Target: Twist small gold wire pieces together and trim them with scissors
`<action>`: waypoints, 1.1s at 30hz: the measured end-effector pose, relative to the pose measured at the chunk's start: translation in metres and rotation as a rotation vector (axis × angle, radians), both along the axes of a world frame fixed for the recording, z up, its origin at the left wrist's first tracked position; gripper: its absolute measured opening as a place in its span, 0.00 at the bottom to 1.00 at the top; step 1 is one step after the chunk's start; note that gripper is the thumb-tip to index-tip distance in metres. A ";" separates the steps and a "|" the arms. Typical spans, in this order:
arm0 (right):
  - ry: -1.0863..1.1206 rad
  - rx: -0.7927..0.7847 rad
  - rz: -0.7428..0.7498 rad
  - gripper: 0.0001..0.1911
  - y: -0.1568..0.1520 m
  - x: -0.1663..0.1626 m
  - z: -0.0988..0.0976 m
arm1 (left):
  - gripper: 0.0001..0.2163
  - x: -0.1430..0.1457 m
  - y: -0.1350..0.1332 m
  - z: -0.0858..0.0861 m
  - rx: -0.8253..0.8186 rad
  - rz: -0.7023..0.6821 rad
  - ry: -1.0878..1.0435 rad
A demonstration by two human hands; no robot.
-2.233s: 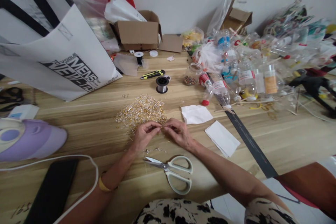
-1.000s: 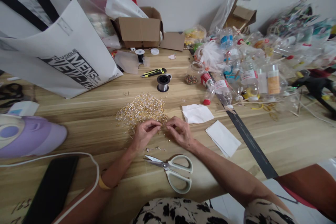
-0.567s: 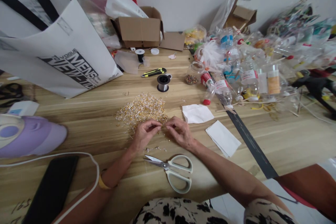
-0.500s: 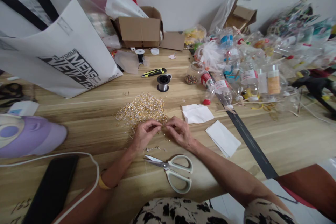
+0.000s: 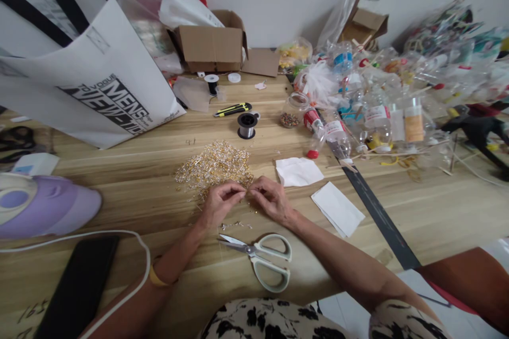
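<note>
A heap of small gold and clear beads lies on the wooden table. At its near edge my left hand and my right hand meet, fingertips pinched together on a tiny beaded piece too small to name. A few loose bead bits lie just under my left hand. White-handled scissors rest closed on the table right in front of both hands.
A wire spool, a yellow utility knife and a bead jar stand beyond the heap. White paper pieces lie right of it. Plastic bottles crowd the right; a printed bag, cardboard box, purple device and phone sit left.
Both hands stay pinched together at the heap's near edge, with only slight finger shifts. Nothing else on the table has moved.
</note>
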State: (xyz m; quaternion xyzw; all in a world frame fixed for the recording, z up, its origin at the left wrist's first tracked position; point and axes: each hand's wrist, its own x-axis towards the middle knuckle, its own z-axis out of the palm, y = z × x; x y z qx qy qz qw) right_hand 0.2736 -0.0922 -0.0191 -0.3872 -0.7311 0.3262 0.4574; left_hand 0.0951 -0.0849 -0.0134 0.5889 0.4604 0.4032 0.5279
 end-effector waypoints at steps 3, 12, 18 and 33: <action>0.007 -0.017 -0.003 0.08 0.001 0.000 -0.001 | 0.05 0.000 0.000 0.000 0.012 -0.025 0.027; 0.009 -0.029 0.001 0.09 0.002 0.001 -0.006 | 0.07 -0.001 0.001 -0.001 0.027 -0.053 0.057; 0.011 -0.015 -0.005 0.08 0.002 0.001 -0.007 | 0.06 -0.001 0.002 -0.002 -0.005 -0.061 0.020; -0.039 0.040 0.024 0.08 0.001 0.000 -0.004 | 0.05 0.000 0.001 -0.003 -0.048 0.002 -0.015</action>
